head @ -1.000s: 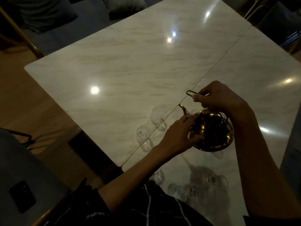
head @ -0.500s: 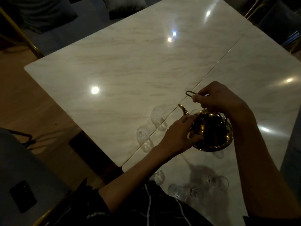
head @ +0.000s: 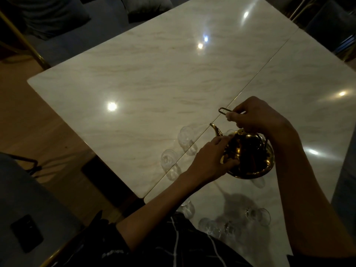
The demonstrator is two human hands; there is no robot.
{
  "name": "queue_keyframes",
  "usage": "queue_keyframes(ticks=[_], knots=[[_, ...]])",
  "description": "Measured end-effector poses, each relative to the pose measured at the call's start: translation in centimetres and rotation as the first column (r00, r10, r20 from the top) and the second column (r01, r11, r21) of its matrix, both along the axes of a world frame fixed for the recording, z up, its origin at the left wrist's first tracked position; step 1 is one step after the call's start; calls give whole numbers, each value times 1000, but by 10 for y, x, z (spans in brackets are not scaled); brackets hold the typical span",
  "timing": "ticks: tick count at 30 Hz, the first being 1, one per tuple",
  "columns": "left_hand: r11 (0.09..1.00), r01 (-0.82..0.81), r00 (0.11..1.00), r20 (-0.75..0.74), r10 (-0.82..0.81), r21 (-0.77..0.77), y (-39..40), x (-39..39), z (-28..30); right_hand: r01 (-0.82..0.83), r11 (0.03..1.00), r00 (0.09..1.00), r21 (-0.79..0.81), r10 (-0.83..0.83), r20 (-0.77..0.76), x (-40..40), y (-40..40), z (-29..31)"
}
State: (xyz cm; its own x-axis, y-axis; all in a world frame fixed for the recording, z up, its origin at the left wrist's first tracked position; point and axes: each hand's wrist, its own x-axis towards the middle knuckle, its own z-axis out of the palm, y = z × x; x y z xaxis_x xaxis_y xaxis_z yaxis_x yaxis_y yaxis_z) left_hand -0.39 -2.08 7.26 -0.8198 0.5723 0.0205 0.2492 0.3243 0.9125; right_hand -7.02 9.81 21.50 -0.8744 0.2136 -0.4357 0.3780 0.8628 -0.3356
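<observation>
— How many teapots?
— One brass teapot [head: 250, 157], over the right part of the table [head: 134, 83], with its spout pointing away.
— And the hands?
— Two. The left hand [head: 210, 160] curls round the pot's side. The right hand [head: 256, 118] pinches one thin metal loop [head: 223, 110] just above it.
— Glasses?
— Two clear glasses [head: 185, 139] stand just left of the teapot. There are more by the near edge, too dim to count.

Left hand [head: 210, 160] and right hand [head: 256, 118] are bare, forearms too. Down at 6 o'clock there's a black garment [head: 154, 251] with thin white stripes [head: 174, 237], plus some blurry white lettering [head: 113, 254] around 7. Dark sleeve edge [head: 317, 262] at 5 o'clock.
</observation>
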Motion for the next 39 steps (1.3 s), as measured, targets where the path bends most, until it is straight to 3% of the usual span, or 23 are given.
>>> queue_keyframes(ticks=[39], knots=[[1000,10,1000,17,-10,-13,-3,-4,-3,-2,1000,1000,-1,2,5,-5,2,-14]])
